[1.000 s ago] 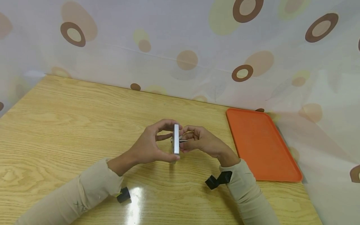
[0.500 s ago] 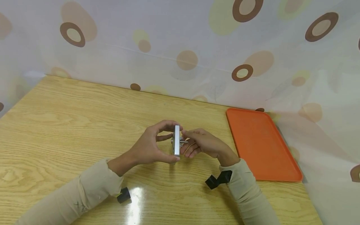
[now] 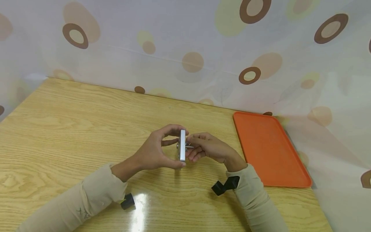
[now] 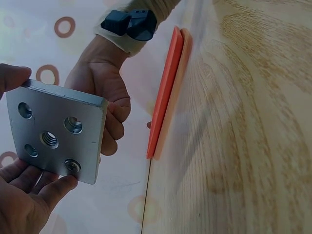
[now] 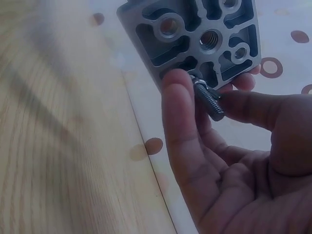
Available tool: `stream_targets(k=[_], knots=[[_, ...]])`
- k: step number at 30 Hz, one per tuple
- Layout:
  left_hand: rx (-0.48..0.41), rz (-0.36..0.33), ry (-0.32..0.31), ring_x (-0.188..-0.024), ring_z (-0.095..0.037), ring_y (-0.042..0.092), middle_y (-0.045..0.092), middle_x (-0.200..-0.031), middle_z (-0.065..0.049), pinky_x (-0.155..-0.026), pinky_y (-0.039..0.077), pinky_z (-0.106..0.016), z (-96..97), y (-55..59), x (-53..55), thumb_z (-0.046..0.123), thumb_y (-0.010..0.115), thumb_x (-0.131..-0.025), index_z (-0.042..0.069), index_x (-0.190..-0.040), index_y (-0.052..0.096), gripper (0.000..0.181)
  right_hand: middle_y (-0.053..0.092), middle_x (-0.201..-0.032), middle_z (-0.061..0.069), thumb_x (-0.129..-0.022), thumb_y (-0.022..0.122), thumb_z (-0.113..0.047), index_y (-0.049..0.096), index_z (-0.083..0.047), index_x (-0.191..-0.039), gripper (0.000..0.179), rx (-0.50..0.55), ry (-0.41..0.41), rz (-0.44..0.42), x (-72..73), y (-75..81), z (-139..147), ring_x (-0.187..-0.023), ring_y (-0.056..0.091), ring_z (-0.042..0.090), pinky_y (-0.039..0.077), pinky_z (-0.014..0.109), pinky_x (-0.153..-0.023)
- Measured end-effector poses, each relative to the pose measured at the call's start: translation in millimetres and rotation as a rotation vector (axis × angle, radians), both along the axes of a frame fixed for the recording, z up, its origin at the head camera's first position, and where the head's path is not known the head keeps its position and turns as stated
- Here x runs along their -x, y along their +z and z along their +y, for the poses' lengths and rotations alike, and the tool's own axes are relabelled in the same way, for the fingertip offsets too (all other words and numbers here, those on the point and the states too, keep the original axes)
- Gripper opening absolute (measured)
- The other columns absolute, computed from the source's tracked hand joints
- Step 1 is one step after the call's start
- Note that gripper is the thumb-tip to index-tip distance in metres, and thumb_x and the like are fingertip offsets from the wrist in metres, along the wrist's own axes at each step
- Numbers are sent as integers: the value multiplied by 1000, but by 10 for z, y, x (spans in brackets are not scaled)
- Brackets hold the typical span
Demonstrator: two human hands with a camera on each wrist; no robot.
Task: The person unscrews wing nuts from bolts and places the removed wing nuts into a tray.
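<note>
My left hand (image 3: 155, 149) grips a square silver metal plate (image 3: 182, 145) by its edges, holding it upright above the table. In the left wrist view the plate's flat face has several round holes, the middle one threaded. A bolt head (image 4: 72, 166) sits in the lower right corner hole. The bolt's threaded shank (image 5: 210, 103) sticks out of the plate's ribbed side. My right hand (image 3: 210, 146) has finger and thumb either side of that shank, pinching a small metal nut (image 5: 197, 82) close to the plate. The fingers partly hide the nut.
An orange tray (image 3: 269, 151) lies on the right of the wooden table (image 3: 87, 122). A patterned sheet (image 3: 162, 38) rises behind the table and along its right side. Black wrist devices (image 3: 225, 186) are strapped over both sleeves.
My right hand's fingers have shifted around the bolt: they loosened from it, the thumb rose, then they closed in again. My left hand and the plate have stayed nearly still.
</note>
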State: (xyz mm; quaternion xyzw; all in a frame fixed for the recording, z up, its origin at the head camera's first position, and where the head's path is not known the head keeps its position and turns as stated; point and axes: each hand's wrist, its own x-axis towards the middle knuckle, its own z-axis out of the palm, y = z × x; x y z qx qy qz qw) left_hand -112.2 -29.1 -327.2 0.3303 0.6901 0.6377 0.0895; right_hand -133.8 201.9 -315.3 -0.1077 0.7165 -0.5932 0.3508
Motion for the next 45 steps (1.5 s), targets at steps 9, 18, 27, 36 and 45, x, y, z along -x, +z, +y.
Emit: stream_targets(k=[9,18,27,36,45], knots=[[6,2,2,-125,-29,58,58,-135,-15,-110,50,-49,-1,2,5,5,88,-68,7,-137,51,78,72,-85,-5,-107,42,-21,60,10,-118,37,-17,27,55,0,7,19,-74,71,8,62,23,-70],[-1,-1,6,-124,-30,58,57,-135,-18,-110,50,-51,-8,-10,2,6,88,-69,7,-135,51,76,69,-93,-2,-104,48,-15,57,9,-120,30,-10,52,79,13,9,37,-78,70,10,63,27,-75],[4,4,7,-125,-31,56,58,-133,-16,-109,50,-53,-5,-8,-7,4,88,-68,6,-135,51,77,67,-93,0,-100,51,-10,53,9,-122,29,-15,72,101,13,-8,49,-81,69,12,64,29,-76],[5,16,0,-124,-30,57,58,-131,-17,-109,50,-53,-5,-10,-3,5,88,-68,6,-134,51,75,73,-90,-2,-97,54,-3,52,8,-122,28,22,78,98,10,-22,55,-77,71,8,64,27,-73],[11,22,2,-125,-30,56,58,-133,-16,-110,50,-50,-3,10,-5,5,88,-68,6,-136,51,78,74,-85,-1,-108,43,-29,57,1,-119,35,-6,-1,9,15,-8,45,-74,72,10,64,25,-70]])
